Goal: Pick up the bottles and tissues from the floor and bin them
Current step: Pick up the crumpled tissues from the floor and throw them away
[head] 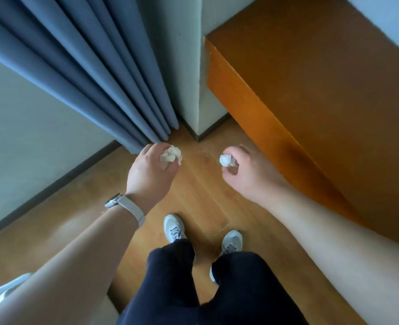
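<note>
Tissues: you have two, one in each grip, both held above the floor (195, 191) in front of you. The left tissue (171, 156) is a loose, crumpled white wad. Your left grip (150, 171) holds it at the fingertips, fingers curled round it and the back of the hand toward the camera. The right tissue (227, 160) is a smaller, tighter wad, pinched between the thumb and curled fingers of your right grip (247, 170). The two wads are well apart, with bare wood floor showing between them.

A watch (114, 201) on a pale strap sits on your left wrist. Below the grips, your left shoe (174, 227) stands a little ahead of your right shoe (232, 241), both under dark trousers (170, 282).

Just beyond the left grip hang the folds of a blue curtain (76, 66), its hem near the floor. Beside it a pale wall corner (193, 66) juts out, with dark skirting (53, 184) along the foot of the wall. Right of the corner, an orange-brown wooden unit (311, 90) runs along past your right arm.
</note>
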Demonstrator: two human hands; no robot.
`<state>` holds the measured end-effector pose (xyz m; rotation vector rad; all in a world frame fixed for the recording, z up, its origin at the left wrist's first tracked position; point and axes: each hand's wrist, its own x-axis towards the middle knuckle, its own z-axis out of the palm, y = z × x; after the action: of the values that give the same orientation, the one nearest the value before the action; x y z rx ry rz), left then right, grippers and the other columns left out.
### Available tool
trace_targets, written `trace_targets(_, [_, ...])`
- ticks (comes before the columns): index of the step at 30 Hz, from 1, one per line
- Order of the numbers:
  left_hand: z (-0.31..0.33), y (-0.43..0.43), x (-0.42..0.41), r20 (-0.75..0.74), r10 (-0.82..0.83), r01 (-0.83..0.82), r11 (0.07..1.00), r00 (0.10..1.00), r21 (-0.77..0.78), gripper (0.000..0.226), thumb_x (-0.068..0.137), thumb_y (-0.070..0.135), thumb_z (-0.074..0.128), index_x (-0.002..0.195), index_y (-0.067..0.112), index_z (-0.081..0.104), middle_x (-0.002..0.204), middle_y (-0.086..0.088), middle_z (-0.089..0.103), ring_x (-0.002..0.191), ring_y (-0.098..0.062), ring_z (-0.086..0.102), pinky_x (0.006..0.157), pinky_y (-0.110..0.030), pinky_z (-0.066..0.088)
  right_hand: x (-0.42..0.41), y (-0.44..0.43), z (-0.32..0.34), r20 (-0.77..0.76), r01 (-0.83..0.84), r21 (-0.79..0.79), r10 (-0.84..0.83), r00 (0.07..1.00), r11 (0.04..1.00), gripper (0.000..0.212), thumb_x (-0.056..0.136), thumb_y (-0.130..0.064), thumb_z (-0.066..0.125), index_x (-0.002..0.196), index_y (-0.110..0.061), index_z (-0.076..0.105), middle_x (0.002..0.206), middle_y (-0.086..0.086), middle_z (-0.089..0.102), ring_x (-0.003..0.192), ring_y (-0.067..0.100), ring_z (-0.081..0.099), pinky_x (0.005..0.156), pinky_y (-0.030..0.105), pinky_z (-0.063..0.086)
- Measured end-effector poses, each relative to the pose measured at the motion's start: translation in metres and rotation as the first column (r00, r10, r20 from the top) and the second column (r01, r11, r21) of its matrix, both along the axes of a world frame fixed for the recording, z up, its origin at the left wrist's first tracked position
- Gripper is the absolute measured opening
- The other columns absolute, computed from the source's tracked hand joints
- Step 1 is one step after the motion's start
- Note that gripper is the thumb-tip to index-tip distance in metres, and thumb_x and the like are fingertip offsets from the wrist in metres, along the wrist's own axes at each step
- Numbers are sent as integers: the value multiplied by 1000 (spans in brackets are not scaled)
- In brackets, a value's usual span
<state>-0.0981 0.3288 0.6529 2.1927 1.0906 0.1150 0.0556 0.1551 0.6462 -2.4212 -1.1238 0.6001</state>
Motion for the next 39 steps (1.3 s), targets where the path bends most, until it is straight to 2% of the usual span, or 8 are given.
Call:
trace_targets(4, [73,-23,7,46,-7,7,1000,999,17,31,87,34,63,117,26,61,110,9,56,94,-11,50,77,-27,38,7,-22,75,71,41,55,-44,996,998,23,83,-34,62,104,-25,56,99,-11,56,75,12,51,57,29,41])
trace_targets(9, [144,-60,24,117,-73,65,995,990,78,28,88,31,63,115,27,62,105,15,51,95,-9,51,77,-26,39,24,-68,152,157,82,154,-106,982,985,22,83,-35,63,99,-21,57,92,-9,56,72,14,55,58,34,50])
trace_targets(13, [181,-91,44,196,-98,86,994,976,70,26,87,34,61,112,30,62,101,16,56,92,-13,60,80,-36,53,35,-114,190,201,161,189,-199,959,969,22,85,-37,62,101,-23,56,92,-9,57,74,14,56,61,35,51])
trace_targets(17, [210,-126,63,221,-169,162,986,960,49,22,86,44,59,107,41,57,96,20,56,79,-18,66,65,-43,59,40,-162,217,240,204,220,-256,936,954,26,87,-36,61,108,-24,55,96,-8,59,78,13,56,64,37,55])
trace_targets(21, [233,-151,86,226,-299,262,948,927,182,28,90,36,59,117,27,61,103,15,55,94,-10,57,79,-26,48,41,-199,237,238,278,206,-324,916,938,30,89,-37,60,115,-25,53,103,-10,59,82,13,58,68,33,56])
trace_targets(25, [250,-159,108,214,-406,367,909,889,197,31,90,34,61,119,25,60,111,12,56,96,-7,53,74,-17,39,42,-224,252,229,375,196,-414,881,906,30,88,-37,60,116,-28,52,103,-12,59,82,11,58,69,30,57])
trace_targets(34, [269,-164,203,292,-656,614,754,696,232,26,89,30,65,114,25,62,105,14,56,94,-6,55,71,-12,39,58,-244,277,233,645,174,-668,707,744,29,88,-35,58,117,-32,52,104,-16,55,86,7,55,77,28,52])
trace_targets(39, [270,-171,259,301,-793,788,591,529,172,31,88,30,68,118,28,60,109,11,59,99,-11,60,83,-28,53,59,-241,289,186,805,165,-820,542,570,26,87,-35,56,113,-35,51,105,-18,53,88,5,54,81,31,50])
